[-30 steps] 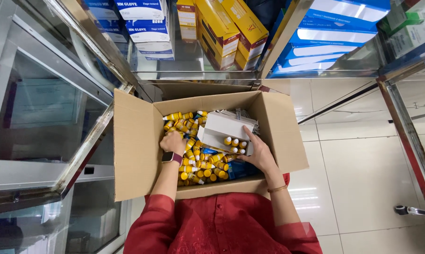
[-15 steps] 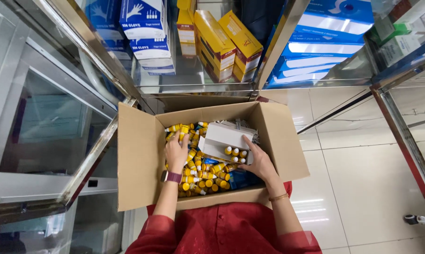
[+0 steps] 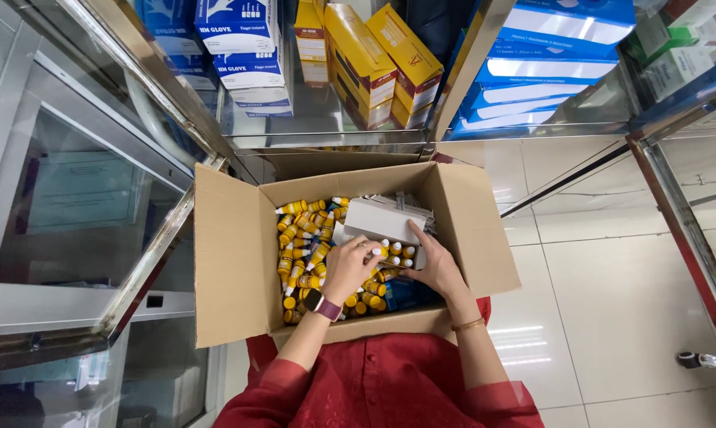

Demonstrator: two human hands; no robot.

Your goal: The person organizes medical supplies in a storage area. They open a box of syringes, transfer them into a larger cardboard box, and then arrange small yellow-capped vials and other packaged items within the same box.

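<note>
1. Small yellow bottles [image 3: 304,238] fill the left and near part of the open cardboard box [image 3: 231,261]; a white tray [image 3: 380,221] holding more of them sits at about 1 o'clock from box centre
2. Change vs a second ago: left hand [image 3: 346,268] was over the loose bottles at 9 o'clock and has shifted right to the tray's near edge; both hands now meet at the tray
3. Left hand: palm down, fingers curled on a white-capped bottle [image 3: 376,251] at the tray edge, pinching it as far as I can tell; watch on the wrist
4. Right hand [image 3: 436,265]: at 4 o'clock of the tray, fingers spread flat against its near side, bracing, not closed on anything
5. Blue packs [image 3: 405,293] under the right hand
6. Beyond the box at 12 o'clock: glass shelf [image 3: 326,131] with yellow cartons [image 3: 366,55] and blue-white boxes [image 3: 239,40]
</note>
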